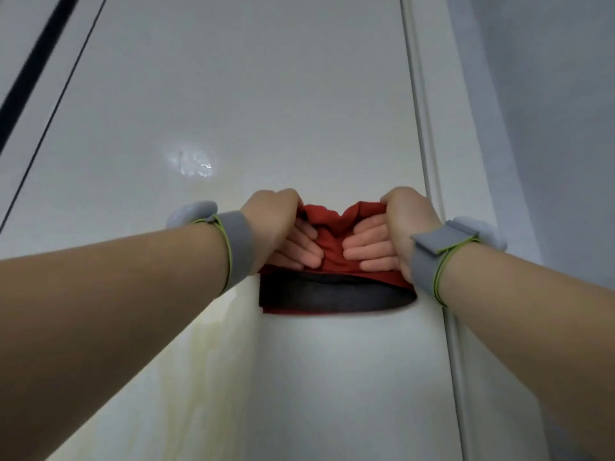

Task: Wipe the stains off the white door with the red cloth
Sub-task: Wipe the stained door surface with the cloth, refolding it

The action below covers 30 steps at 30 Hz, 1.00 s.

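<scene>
While both hands bunch the red cloth [332, 237] against the white door [266, 94], the left hand [276, 224] grips the cloth's left end, knuckles over the top fold and fingers [299, 247] curled in from beneath; the right hand [402, 224] grasps the right end in the same way, its fingers pointing toward nine o'clock; the two sets of fingertips lie near each other, with a ridge of cloth puckered up between them.

At six o'clock from the hands the cloth hangs flat on the door; a dark grey band [332, 296] crosses it there with a thin red edge beneath, and whether that band is shadow or another layer cannot be told.

Each wrist wears a grey strap; the left strap [238, 247] is looped by a green elastic cord [228, 257] and carries a pale grey device [191, 212] at ten o'clock from the wrist; the right strap [429, 257] has its own pale device at two o'clock.

Both bare forearms reach in from the lower corners.

On the door, yellowish stains [199, 344] streak downward at seven o'clock from the cloth, partly under the left forearm; a bright glare spot [191, 163] sits at ten o'clock.

At three o'clock, just beside the right hand, runs the moulded door frame [429, 128]; a grey wall [549, 111] lies beyond; a black strip [43, 51] slants across at eleven o'clock.
</scene>
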### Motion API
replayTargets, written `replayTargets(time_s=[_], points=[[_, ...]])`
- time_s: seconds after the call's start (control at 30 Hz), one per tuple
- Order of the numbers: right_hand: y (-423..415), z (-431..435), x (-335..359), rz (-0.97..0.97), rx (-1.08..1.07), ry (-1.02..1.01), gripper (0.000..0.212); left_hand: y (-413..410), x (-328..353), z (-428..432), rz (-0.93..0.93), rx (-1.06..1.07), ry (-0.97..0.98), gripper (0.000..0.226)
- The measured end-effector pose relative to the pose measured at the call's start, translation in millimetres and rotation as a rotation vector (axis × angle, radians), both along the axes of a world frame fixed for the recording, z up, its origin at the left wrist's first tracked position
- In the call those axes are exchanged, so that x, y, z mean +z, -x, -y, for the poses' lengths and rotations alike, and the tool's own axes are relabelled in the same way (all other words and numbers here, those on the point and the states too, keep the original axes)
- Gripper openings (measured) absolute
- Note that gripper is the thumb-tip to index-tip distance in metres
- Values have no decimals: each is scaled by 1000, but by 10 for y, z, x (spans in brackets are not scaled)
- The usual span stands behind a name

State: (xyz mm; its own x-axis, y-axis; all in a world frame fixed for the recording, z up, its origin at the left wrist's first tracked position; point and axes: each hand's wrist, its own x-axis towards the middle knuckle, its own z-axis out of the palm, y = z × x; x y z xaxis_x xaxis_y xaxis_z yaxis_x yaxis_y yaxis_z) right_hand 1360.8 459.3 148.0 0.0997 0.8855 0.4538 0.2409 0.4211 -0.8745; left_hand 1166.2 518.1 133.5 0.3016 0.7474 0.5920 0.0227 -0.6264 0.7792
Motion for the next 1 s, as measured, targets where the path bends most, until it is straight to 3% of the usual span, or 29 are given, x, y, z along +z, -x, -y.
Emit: replayTargets(time_s=[0.17, 0.23, 0.33, 0.6, 1.0], points=[[167, -66, 128, 51, -174, -84, 62, -8, 66, -56, 16, 5, -32, 44], [151, -72, 120, 103, -110, -56, 58, -13, 56, -71, 19, 11, -41, 44], [99, -72, 92, 15, -130, -66, 60, -16, 34, -84, 31, 21, -62, 45], [142, -36, -58, -7, -31, -67, 62, -49, -34, -78, 59, 54, -103, 49], [153, -115, -268, -12, -75, -67, 61, -28, -263, -108, 63, 33, -89, 48]])
